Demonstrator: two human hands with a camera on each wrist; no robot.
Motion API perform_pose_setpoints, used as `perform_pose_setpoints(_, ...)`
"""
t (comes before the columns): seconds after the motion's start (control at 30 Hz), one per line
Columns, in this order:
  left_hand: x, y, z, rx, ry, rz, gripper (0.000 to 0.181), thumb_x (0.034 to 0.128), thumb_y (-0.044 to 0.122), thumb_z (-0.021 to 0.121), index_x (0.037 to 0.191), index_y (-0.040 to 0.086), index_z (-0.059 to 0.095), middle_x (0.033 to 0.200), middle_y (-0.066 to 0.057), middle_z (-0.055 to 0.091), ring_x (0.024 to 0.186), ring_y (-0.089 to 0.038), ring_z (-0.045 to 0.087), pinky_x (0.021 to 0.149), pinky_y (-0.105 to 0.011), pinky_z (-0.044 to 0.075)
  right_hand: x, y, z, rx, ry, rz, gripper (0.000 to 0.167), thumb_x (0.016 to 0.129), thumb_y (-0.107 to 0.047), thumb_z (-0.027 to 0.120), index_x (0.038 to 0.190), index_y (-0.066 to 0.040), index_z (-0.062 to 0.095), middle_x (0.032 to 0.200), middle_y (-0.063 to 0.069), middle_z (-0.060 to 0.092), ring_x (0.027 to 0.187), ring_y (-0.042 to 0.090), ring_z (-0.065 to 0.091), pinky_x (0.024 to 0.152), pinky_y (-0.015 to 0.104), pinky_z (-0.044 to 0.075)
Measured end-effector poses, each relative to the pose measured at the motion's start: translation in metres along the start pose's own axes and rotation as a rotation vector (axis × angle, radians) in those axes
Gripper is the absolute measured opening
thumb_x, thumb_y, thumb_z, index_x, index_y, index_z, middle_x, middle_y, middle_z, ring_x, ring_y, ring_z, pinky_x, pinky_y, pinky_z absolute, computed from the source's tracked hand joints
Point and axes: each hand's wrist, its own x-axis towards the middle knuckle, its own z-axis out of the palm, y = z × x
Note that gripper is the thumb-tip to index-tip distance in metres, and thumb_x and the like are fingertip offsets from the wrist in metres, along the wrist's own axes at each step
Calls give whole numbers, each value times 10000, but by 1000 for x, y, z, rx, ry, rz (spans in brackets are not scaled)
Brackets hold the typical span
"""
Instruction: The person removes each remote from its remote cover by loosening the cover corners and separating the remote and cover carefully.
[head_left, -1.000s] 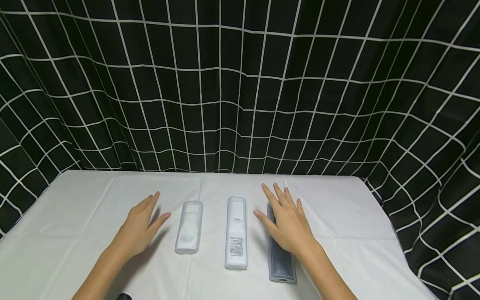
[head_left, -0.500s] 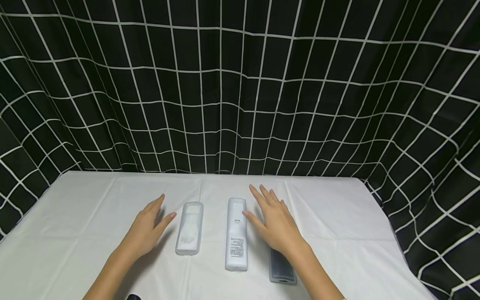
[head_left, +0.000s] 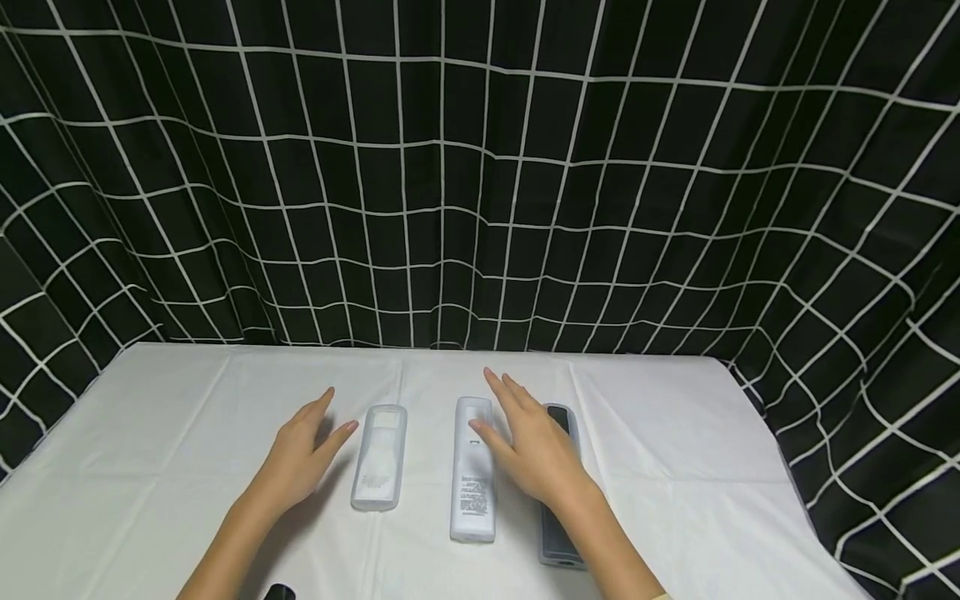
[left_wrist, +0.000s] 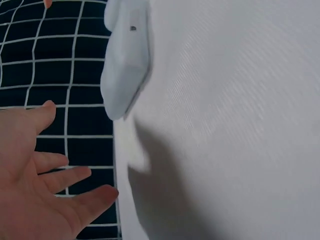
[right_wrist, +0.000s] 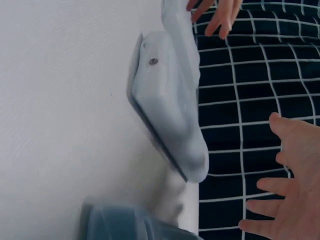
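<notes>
Three remote controls in clear sleeves lie side by side. The short white remote (head_left: 380, 458) is at the left, the long white remote (head_left: 472, 492) with printed text is in the middle, and the dark remote (head_left: 558, 540) is at the right. My left hand (head_left: 296, 462), fingers extended, hovers left of the short remote, apart from it; its shadow falls on the cloth. Spread fingers of my right hand (head_left: 536, 450) hang over the gap between the long and dark remotes, covering part of the dark one. In the right wrist view, that hand (right_wrist: 295, 185) touches nothing.
A white cloth (head_left: 667, 417) covers the table. Behind and at both sides hangs a black curtain (head_left: 457, 183) with a white grid. A small black object (head_left: 280, 592) shows at the bottom edge, near the left forearm.
My right hand has moved left from over the dark remote towards the long white one, uncovering the dark remote's top end. My left hand has shifted slightly right. The remotes have stayed put.
</notes>
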Motion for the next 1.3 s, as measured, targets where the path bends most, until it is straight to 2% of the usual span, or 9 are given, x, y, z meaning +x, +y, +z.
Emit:
perform_pose_setpoints(0.33,11,10,3,-59,14,-11,686,1093,309,584,1575,-119,347,1599,-339,397,1500,-518,359,1233,-637,303,4,-7,5,45,15,5,674,1074,-448,593,1662,-223,350,1655,147,427,1510,374,430,1199,598,396)
perform_pose_setpoints(0.57,15,19,6,-123,13,-31,643,1067,212,634,1560,-114,381,1538,-349,475,1305,-567,568,1090,-630,491,10,-14,11,82,48,-4,655,1071,-409,613,1648,-200,383,1622,130,479,1474,378,478,1179,598,420)
perform_pose_setpoints(0.7,16,22,9,-139,26,-38,632,1056,191,646,1551,-115,396,1509,-348,508,1274,-563,595,1070,-624,509,14,-19,15,124,49,-15,633,1077,-385,606,1640,-184,398,1606,139,498,1466,385,487,1181,598,418)
perform_pose_setpoints(1.03,19,26,8,-204,45,-90,616,1051,187,653,1562,-64,418,1472,-323,560,1257,-529,622,1027,-597,548,18,-29,23,204,49,-1,612,1076,-338,613,1621,-137,421,1551,191,546,1453,390,502,1203,580,398)
perform_pose_setpoints(1.3,17,20,7,-240,53,-123,601,1047,179,663,1559,-42,439,1461,-311,577,1255,-514,631,1014,-576,563,19,-36,36,282,48,-30,587,1071,-261,618,1596,-73,436,1477,245,592,1425,441,513,1201,601,391)
